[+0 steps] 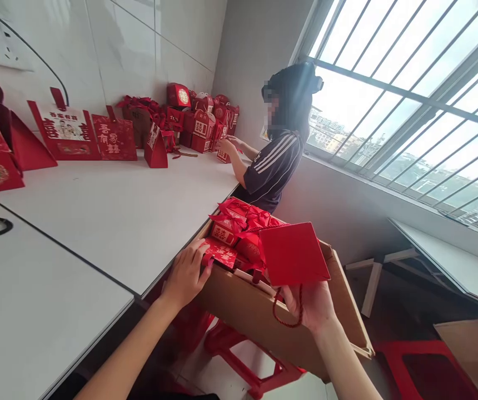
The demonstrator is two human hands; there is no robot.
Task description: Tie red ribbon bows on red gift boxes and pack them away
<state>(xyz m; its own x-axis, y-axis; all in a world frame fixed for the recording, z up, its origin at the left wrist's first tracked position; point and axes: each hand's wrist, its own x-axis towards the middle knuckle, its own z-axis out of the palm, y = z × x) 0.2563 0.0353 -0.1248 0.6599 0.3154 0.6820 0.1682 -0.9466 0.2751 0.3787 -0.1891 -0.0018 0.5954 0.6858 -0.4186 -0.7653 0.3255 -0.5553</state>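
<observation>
My right hand (312, 305) is closed round a red gift box (295, 253), held up with a plain square face showing. A twisted dark red cord handle (275, 311) loops down beside the thumb. Below it, an open cardboard box (255, 311) holds several red gift boxes, some tied with red ribbon. My left hand (187, 272) grips the near left edge of the cardboard box, its fingers over the rim. Close to those fingertips lies a patterned red box (221, 253); whether they touch it is hard to tell.
A white table (97, 222) runs along the left, with red gift bags (70, 133) and a pile of red boxes (201, 125) against the wall. Across the corner, a person (278, 150) handles a small red box. Red stools (255, 361) stand below.
</observation>
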